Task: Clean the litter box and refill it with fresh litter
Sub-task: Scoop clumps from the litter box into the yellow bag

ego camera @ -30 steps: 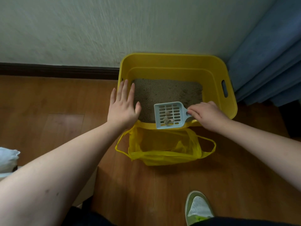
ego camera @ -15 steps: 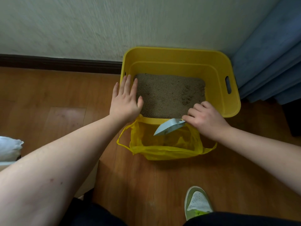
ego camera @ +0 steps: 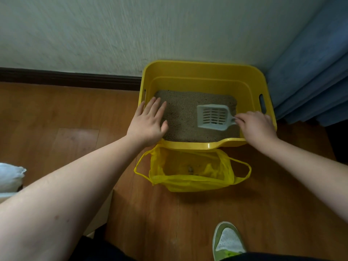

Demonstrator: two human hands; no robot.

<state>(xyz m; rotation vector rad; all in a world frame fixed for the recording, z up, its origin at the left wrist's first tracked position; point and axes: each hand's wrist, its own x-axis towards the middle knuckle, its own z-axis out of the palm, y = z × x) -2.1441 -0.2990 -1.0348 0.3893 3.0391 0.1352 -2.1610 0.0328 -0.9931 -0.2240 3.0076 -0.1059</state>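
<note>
Sitting against the wall, the yellow litter box [ego camera: 205,72] holds a layer of grey litter [ego camera: 180,117]. Over that litter hangs a pale blue slotted scoop [ego camera: 212,116], its handle pinched by the curled fingers of the right hand [ego camera: 256,125]. The left hand [ego camera: 148,121] rests at the box's left front corner, fingers straight and spread. Just in front of the box stands an open yellow plastic bag [ego camera: 190,182], and nearer still, a green-and-white shoe [ego camera: 227,240].

Dim, soft indoor light, greenish cast. Motion blur streaks wall [ego camera: 113,34] at top. Wide-angle bending at edges. Faint shadow under bag [ego camera: 190,178].
</note>
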